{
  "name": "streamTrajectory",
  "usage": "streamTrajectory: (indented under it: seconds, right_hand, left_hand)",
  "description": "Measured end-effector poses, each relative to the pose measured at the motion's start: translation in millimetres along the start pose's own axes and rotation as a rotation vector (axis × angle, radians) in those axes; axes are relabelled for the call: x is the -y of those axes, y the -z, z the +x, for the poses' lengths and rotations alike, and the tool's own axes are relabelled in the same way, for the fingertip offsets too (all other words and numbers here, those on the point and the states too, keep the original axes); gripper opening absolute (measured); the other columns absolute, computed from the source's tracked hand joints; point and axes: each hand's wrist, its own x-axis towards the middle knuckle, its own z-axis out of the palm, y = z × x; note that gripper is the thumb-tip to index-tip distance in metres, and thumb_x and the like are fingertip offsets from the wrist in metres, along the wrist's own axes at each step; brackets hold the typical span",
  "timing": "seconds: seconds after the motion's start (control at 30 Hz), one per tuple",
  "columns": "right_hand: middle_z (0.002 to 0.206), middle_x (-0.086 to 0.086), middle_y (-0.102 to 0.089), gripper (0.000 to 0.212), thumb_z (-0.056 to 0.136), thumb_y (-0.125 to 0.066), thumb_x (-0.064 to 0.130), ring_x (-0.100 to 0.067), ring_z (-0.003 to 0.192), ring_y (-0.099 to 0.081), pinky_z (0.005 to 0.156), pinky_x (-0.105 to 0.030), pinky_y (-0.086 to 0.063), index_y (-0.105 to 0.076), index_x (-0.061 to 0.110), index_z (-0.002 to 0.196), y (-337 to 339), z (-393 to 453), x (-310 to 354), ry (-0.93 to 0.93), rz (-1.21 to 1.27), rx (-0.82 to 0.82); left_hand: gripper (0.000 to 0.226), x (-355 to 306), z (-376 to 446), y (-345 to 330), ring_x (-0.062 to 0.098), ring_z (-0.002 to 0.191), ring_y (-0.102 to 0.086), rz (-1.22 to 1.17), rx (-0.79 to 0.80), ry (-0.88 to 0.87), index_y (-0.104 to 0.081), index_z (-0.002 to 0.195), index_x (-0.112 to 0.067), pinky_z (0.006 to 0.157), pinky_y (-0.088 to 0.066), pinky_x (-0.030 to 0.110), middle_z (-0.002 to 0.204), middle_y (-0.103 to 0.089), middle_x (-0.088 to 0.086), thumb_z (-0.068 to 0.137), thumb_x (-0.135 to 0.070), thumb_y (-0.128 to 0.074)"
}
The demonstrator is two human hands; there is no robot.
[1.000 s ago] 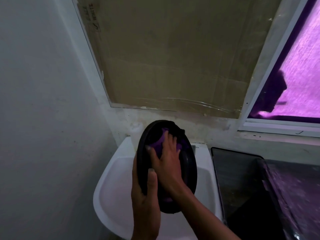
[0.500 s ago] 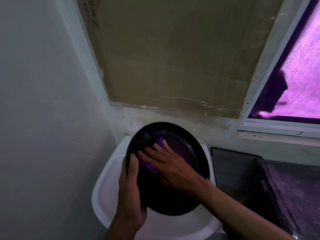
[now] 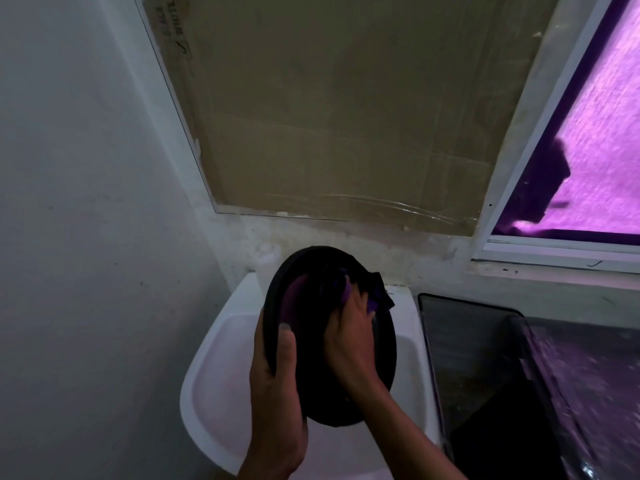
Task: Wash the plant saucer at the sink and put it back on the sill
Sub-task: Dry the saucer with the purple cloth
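Observation:
A round black plant saucer (image 3: pixel 311 306) is held tilted on edge above the white sink (image 3: pixel 221 358). My left hand (image 3: pixel 277 393) grips its left rim, thumb laid over the inner face. My right hand (image 3: pixel 349 344) presses a dark purple cloth (image 3: pixel 377 292) against the saucer's inside near its upper right rim. Part of the cloth sticks out past the rim. The saucer's lower edge is hidden behind my wrists.
A dark glossy counter (image 3: pixel 519 375) runs along the right of the sink. Behind the sink a cardboard sheet (image 3: pixel 346 116) covers a window. To the right is a white-framed window (image 3: pixel 588 133) with a sill (image 3: pixel 554 268). A bare wall stands at left.
The saucer has tipped from lying flatter to standing more on edge. My right hand has slid with the cloth from the left inside to the upper right rim.

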Motion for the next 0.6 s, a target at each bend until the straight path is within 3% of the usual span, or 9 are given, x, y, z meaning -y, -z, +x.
streamTrajectory:
  seconds: [0.1,0.27,0.43,0.5,0.6]
  right_hand:
    - [0.158,0.0,-0.025,0.052,0.1,-0.033,0.012,-0.02,0.148,-0.011,0.119,-0.054,-0.01,-0.024,0.023,0.15,-2,4,9,-0.034,0.104,-0.036]
    - [0.16,0.002,-0.019,0.052,0.1,-0.027,0.026,-0.011,0.147,-0.006,0.122,-0.046,-0.002,-0.017,0.028,0.151,0,1,20,0.179,0.057,0.128]
    - [0.156,0.003,-0.026,0.05,0.101,-0.03,0.023,0.025,0.131,0.005,0.12,-0.031,0.003,-0.022,0.027,0.15,17,-1,22,0.483,-0.084,0.456]
    - [0.157,0.003,-0.025,0.051,0.101,-0.032,0.019,0.018,0.137,0.001,0.121,-0.031,0.002,-0.021,0.027,0.15,28,-4,23,0.542,-0.12,0.58]
    - [0.153,0.007,-0.029,0.053,0.099,-0.037,0.015,-0.006,0.143,-0.023,0.122,-0.04,-0.01,-0.022,0.028,0.148,46,-9,24,0.581,-0.141,0.727]
  left_hand:
    - [0.055,1,2,3,0.012,0.125,-0.058,0.019,0.011,0.015,-0.051,0.135,-0.045,0.11,-0.041,0.049,0.133,-0.062,-0.013,0.083,-0.063,-0.057]
    - [0.052,-1,12,8,0.014,0.128,-0.055,-0.003,0.088,0.065,-0.048,0.139,-0.041,0.107,-0.043,0.047,0.138,-0.059,-0.01,0.089,-0.055,-0.047]
    - [0.055,-3,28,16,0.02,0.128,-0.057,-0.129,0.099,0.179,-0.052,0.139,-0.031,0.107,-0.041,0.045,0.137,-0.061,0.001,0.095,-0.058,-0.036]
    - [0.058,-2,32,19,0.024,0.127,-0.058,-0.188,0.086,0.245,-0.055,0.137,-0.028,0.105,-0.041,0.046,0.135,-0.062,0.006,0.095,-0.06,-0.032]
    - [0.062,-1,35,21,0.028,0.124,-0.06,-0.262,0.084,0.306,-0.056,0.136,-0.024,0.1,-0.047,0.044,0.132,-0.064,0.011,0.094,-0.062,-0.032]
